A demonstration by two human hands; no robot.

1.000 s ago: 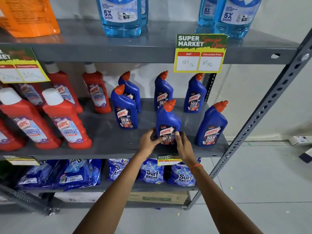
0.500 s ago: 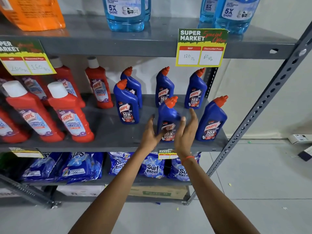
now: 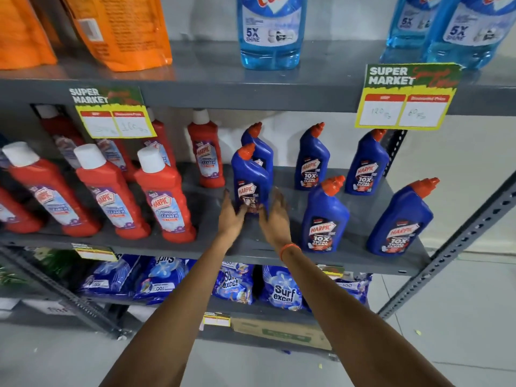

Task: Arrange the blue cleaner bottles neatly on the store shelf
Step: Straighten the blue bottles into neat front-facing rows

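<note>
Both hands reaching onto the grey metal middle shelf (image 3: 212, 248), left hand (image 3: 231, 216) and right hand (image 3: 275, 216) flanking the front-left dark blue plastic cleaner bottle with an orange-red cap (image 3: 251, 181), fingers spread and loose, blurred. Thumbs at its lower label, firm grip impossible to confirm. Bottle upright, just before a second blue bottle (image 3: 258, 143), right of the red bathroom-cleaner bottles (image 3: 164, 196).

We see 6 dark blue Harpic toilet cleaner bottles (image 3: 324, 216) with orange-red caps and red, white and black labels on a grey metal shelf (image 3: 251, 250). Beside them stand red Harpic bathroom cleaner bottles (image 3: 164, 202) with white caps and pale lilac labels. Above sit light blue glass cleaner bottles (image 3: 269, 32) and orange pouches (image 3: 120, 29). The price tags (image 3: 406, 97) are green, yellow, red and white. Below lie blue Surf Excel packets (image 3: 282, 289). An orange band (image 3: 289, 250) circles our right wrist.
</note>
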